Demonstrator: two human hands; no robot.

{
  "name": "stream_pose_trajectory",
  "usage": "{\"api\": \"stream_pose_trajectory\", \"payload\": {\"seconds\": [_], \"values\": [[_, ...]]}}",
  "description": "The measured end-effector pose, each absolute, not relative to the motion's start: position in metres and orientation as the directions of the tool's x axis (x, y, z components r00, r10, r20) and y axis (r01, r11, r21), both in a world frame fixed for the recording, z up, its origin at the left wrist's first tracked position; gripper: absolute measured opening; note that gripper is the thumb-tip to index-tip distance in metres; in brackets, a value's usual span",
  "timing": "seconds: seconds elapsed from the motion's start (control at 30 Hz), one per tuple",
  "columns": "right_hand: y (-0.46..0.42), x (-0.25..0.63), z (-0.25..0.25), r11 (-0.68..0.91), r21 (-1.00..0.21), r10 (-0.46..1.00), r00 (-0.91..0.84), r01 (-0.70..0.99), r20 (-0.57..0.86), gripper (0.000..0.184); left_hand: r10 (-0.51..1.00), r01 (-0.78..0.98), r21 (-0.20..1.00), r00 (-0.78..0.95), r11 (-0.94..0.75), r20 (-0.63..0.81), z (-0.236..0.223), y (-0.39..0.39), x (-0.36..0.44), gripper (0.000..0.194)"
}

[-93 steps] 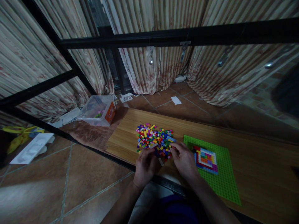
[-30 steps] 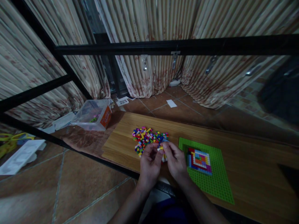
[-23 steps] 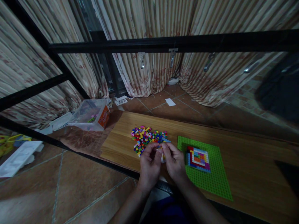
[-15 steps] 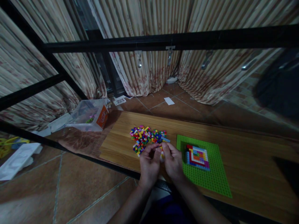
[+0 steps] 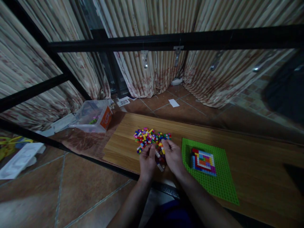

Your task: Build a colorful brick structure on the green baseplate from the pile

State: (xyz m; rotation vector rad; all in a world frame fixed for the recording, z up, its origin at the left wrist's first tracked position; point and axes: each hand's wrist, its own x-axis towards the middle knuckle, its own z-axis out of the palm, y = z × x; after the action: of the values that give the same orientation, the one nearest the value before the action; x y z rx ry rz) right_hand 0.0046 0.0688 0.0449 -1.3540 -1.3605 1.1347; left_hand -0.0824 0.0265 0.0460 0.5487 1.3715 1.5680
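Observation:
A heap of small coloured bricks lies on a wooden board. My left hand rests at the heap's near edge, its fingers stretched flat over the bricks. Just to the right, my right hand has its fingers curled down onto the heap; what they grip is hidden. A few loose white, red and yellow bricks show between the two hands. To the right lies a green studded baseplate bearing a square multicoloured mosaic.
A clear plastic box with an orange label lies tipped at the board's far left. Black metal frame bars cross overhead and to the left. Striped curtains hang behind. Papers and a white tray lie on the tiled floor.
My hands were raised and pinched together on a small brick just above the board. They have come down onto the heap's near edge and moved slightly apart.

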Motion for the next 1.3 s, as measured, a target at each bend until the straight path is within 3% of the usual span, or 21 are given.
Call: {"api": "stream_pose_trajectory", "payload": {"seconds": [0.13, 0.23, 0.37, 0.6, 0.77, 0.93, 1.1, 1.3], "values": [[0.088, 0.002, 0.042, 0.231, -0.736, 0.972, -0.187, 0.636, 0.144, 0.036, 0.835, -0.196, 0.979, -0.529, 0.056, -0.154, 0.04, 0.029, -0.104, 0.034], [0.094, -0.003, 0.038, 0.352, -0.547, 0.934, -0.32, 0.76, 0.157, 0.031, 0.828, -0.108, 0.992, -0.549, 0.061, -0.111, 0.036, 0.028, -0.113, 0.032], [0.094, -0.007, 0.039, 0.434, -0.445, 0.898, -0.415, 0.783, 0.146, 0.028, 0.835, -0.06, 0.996, -0.543, 0.066, -0.089, 0.029, 0.023, -0.116, 0.033], [0.092, 0.0, 0.046, 0.444, -0.573, 0.893, -0.398, 0.689, 0.212, 0.028, 0.831, -0.049, 0.997, -0.551, 0.059, -0.076, 0.028, 0.018, -0.117, 0.03], [0.085, 0.028, 0.052, 0.386, -0.607, 0.922, -0.27, 0.694, 0.277, 0.031, 0.818, -0.084, 0.996, -0.572, 0.02, -0.065, 0.03, 0.017, -0.119, 0.031], [0.066, 0.079, 0.062, 0.365, -0.404, 0.931, -0.316, 0.839, 0.184, 0.028, 0.804, -0.179, 0.984, -0.584, 0.009, -0.114, 0.035, 0.011, -0.127, 0.038], [0.045, 0.108, 0.065, 0.34, -0.198, 0.94, -0.34, 0.919, 0.036, 0.028, 0.805, -0.088, 0.995, -0.586, 0.048, -0.091, 0.044, 0.001, -0.138, 0.033], [0.04, 0.099, 0.062, 0.302, -0.081, 0.951, -0.305, 0.95, -0.038, 0.025, 0.941, 0.021, 0.98, -0.282, 0.199, -0.185, 0.044, -0.023, -0.124, 0.033]]}}
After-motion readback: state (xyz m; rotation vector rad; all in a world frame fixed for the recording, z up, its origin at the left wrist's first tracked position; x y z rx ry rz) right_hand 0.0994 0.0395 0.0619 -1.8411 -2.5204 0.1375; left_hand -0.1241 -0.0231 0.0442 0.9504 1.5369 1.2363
